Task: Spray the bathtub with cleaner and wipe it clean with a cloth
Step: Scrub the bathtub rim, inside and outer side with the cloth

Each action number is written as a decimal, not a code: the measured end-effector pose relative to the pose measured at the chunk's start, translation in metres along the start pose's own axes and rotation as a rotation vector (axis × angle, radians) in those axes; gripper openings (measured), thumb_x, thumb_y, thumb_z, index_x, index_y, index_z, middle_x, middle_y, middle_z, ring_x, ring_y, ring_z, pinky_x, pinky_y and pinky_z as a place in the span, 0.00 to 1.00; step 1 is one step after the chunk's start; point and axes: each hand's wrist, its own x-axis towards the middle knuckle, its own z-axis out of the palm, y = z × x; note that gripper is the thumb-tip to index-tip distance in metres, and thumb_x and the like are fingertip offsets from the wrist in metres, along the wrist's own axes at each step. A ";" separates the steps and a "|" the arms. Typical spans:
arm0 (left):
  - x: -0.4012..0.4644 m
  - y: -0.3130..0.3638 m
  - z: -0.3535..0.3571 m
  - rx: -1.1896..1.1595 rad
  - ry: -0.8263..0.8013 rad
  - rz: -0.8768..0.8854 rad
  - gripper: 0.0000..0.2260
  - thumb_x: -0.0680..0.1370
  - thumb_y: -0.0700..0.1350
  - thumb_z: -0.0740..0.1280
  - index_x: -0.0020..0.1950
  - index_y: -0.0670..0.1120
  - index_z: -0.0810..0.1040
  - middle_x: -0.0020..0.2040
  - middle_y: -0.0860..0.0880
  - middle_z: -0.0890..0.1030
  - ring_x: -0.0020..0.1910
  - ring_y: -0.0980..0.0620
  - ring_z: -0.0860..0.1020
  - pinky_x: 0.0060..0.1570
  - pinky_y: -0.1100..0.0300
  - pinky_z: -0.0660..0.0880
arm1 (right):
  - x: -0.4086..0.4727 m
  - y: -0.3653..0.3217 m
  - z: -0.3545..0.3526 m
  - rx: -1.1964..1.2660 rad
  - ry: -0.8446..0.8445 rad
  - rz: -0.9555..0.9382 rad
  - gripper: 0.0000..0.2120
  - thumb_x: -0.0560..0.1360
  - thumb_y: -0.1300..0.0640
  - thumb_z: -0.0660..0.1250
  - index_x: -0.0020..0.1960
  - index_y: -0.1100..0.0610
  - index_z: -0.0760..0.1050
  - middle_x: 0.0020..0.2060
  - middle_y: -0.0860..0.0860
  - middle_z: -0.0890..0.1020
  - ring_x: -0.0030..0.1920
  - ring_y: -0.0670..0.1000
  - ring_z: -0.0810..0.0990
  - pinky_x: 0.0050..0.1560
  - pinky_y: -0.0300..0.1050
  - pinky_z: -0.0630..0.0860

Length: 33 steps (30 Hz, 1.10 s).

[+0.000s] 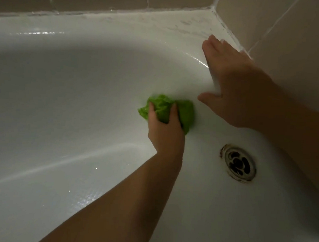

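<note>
A bunched green cloth (183, 111) lies against the inner wall of the white bathtub (73, 101), near its far right corner. My left hand (163, 128) grips the cloth and holds it to the tub's surface, with my fingers curled over its top. My right hand (229, 83) rests flat on the tub's sloping end wall just right of the cloth, fingers straight and thumb spread toward the cloth. No spray bottle is in view.
A round metal drain (238, 163) with rusty stains at its edge sits in the tub floor at the lower right. Beige wall tiles (288, 35) with white grout meet the tub's rim (160, 17) at the back and right.
</note>
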 end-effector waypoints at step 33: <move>0.030 -0.074 -0.036 0.314 -0.247 0.063 0.28 0.73 0.53 0.78 0.71 0.56 0.75 0.59 0.54 0.80 0.55 0.54 0.79 0.50 0.66 0.78 | 0.003 0.006 0.007 0.035 0.031 -0.026 0.48 0.75 0.46 0.74 0.83 0.60 0.49 0.83 0.58 0.54 0.82 0.60 0.54 0.78 0.60 0.53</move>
